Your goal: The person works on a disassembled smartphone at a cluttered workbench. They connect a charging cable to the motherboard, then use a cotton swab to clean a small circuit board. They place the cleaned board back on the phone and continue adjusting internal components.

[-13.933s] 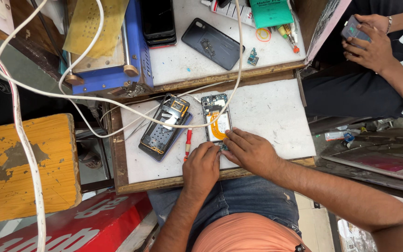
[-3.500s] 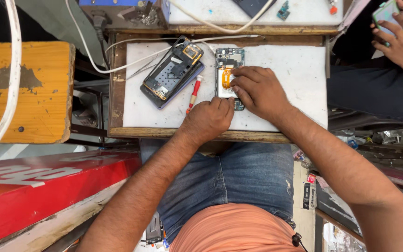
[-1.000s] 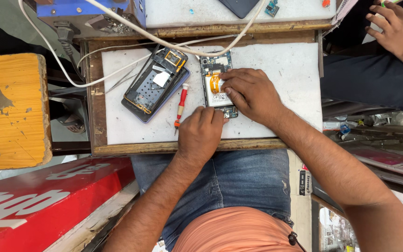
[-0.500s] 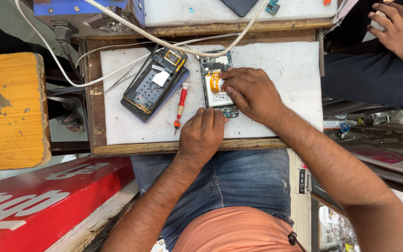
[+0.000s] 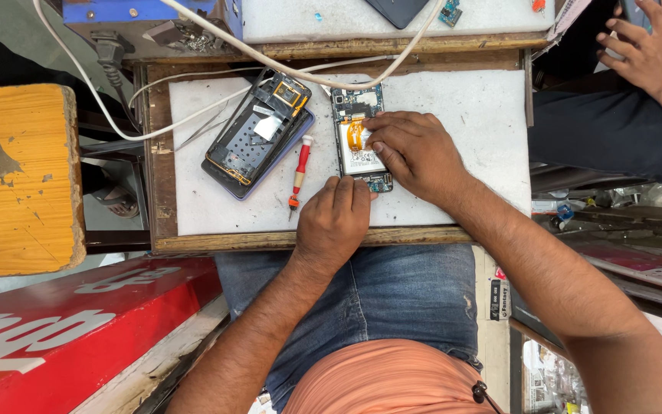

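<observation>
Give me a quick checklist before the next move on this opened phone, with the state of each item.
1. Opened phone lies flat on the white mat: ok.
2. Left hand steadies its lower end: ok.
3. Right hand fingertips on the orange flex cable: ok.
4. Red screwdriver within reach, beside the phone: ok.
5. Removed frame set apart from the phone: ok.
6. Cable connector seated: cannot tell.
</observation>
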`<state>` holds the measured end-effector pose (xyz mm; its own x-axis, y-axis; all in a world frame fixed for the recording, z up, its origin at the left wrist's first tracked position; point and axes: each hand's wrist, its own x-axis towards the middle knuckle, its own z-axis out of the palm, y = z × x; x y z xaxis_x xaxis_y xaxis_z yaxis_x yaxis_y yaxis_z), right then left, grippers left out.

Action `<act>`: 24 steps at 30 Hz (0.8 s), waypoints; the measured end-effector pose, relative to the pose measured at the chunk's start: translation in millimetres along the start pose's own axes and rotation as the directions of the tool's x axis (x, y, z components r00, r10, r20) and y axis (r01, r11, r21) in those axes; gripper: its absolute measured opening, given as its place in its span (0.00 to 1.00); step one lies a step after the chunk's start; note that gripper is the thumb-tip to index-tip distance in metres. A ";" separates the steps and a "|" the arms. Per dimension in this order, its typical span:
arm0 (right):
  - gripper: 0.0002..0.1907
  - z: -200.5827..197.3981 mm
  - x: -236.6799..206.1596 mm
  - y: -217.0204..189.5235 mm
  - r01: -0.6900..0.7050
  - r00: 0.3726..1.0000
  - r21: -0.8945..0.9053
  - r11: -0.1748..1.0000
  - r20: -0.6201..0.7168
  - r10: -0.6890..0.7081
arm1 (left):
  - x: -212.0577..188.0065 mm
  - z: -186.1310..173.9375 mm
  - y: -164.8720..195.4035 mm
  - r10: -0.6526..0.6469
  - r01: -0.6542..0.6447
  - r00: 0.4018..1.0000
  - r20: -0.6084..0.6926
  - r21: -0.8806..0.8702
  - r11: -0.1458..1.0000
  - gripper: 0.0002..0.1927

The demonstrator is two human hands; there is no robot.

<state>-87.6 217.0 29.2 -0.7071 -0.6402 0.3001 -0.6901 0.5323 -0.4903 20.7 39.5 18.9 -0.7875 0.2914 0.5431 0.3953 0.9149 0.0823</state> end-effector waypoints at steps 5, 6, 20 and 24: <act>0.07 0.2 -0.2 0.0 -0.009 1.000 0.012 1.000 -0.001 0.009 | 0.9 -1.3 0.1 -0.007 0.007 1.000 -0.015 -0.002 1.000 0.14; 0.07 0.3 -0.3 0.0 -0.009 1.000 0.014 1.000 -0.001 0.009 | 0.9 -1.4 0.0 -0.010 0.009 1.000 -0.016 -0.005 1.000 0.14; 0.07 -0.7 0.2 2.4 -0.007 1.000 0.035 0.999 -0.003 0.007 | 0.1 -3.9 -2.0 -0.048 0.046 0.999 -0.020 -0.097 0.994 0.14; 0.08 -1.8 0.5 3.9 -0.015 1.000 0.074 0.997 0.007 0.014 | 1.7 -6.6 -1.1 -0.073 0.072 0.997 -0.006 -0.140 0.988 0.13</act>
<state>-90.9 219.7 28.9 -0.7158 -0.6364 0.2875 -0.6662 0.4990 -0.5542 22.1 37.2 25.3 -0.8113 0.2216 0.5409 0.3998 0.8854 0.2370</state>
